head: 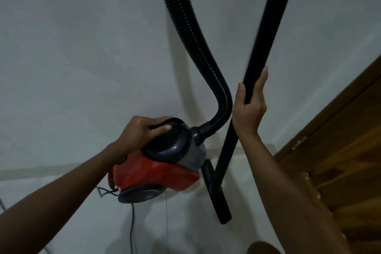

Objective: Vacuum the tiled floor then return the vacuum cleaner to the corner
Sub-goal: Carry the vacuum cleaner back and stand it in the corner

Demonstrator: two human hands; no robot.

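My left hand [144, 130] is on top of the red canister vacuum [158, 169], fingers [162, 128] curled round the dark carry handle [165, 123], prob. to steady or lift the body w/out it rolling. The vacuum sits low against the white wall [72, 47], near where wall meets tiled floor [61, 222], just left of the wooden door [340, 161]. So it's at or close to the corner, and I'd judge this is the put-away end of the job.

Right hand [249, 109] holds the black wand tube [266, 43] upright-ish, tilted. Thumb on one side, fingers up along the other side, gripping it loosely, more a clamp than a fist. I keep it up so the long tube doesn't swing into the wall or door. Its lower end carries the floor nozzle [218, 198], just right of the vacuum body, below the hose socket.

Ribbed hose [191, 33] rises from the vacuum's front socket, loops up out of view, crossing behind the tube. Power cord [132, 222] trails down from the vacuum's rear across the floor; can't tell if plugged in.

Risk, imo: cord or hose snagging as I park it.
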